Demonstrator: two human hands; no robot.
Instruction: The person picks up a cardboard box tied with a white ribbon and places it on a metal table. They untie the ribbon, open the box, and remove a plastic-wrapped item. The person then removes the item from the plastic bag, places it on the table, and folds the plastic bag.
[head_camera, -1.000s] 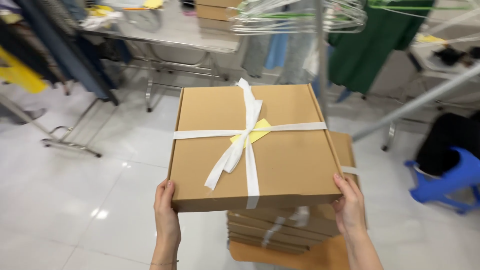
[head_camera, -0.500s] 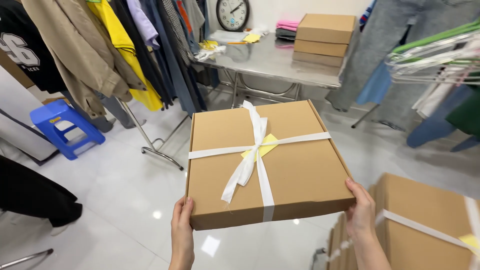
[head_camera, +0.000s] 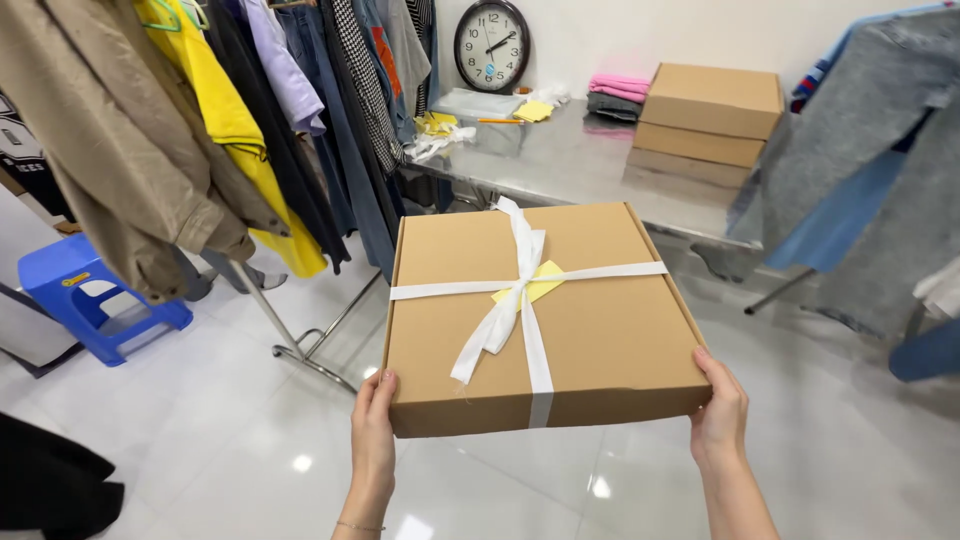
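Brown flat cardboard box (head_camera: 590, 330) tied with white ribbon (head_camera: 515, 300), gripped at its near corners by left hand (head_camera: 373, 430) and right hand (head_camera: 720, 410), before a steel table (head_camera: 560, 165).

Tan box (head_camera: 610, 330), white ribbon (head_camera: 520, 300), yellow card (head_camera: 540, 283)
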